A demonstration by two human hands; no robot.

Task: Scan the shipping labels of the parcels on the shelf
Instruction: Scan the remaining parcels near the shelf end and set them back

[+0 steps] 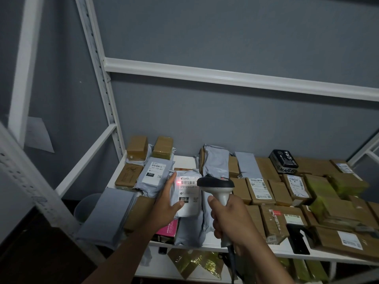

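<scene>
- Left hand holds a white-labelled grey parcel tilted up toward the person; thumb spread along its left edge, fingers curled under the lower edge.
- Right hand wraps the handle of the barcode scanner, fingers closed round the grip; head of the scanner sits just right of the left-hand fingers, aimed at the label.
- Red scan light falls on the left end of the barcode, just above the left thumb tip. Scan of this parcel looks to be in hand right now.
- Progress, as a judgement: cannot tell which parcels are already read. Many labelled brown boxes lie to the right of the fingers, and a grey mailer marked 231 just beyond the left hand; most of the shelf probably remains.
- Surface: white shelf board, crowded with boxes and grey poly mailers, some stacked.
- Room: dim, grey wall, white metal uprights and crossbars; more parcels on the level below.
</scene>
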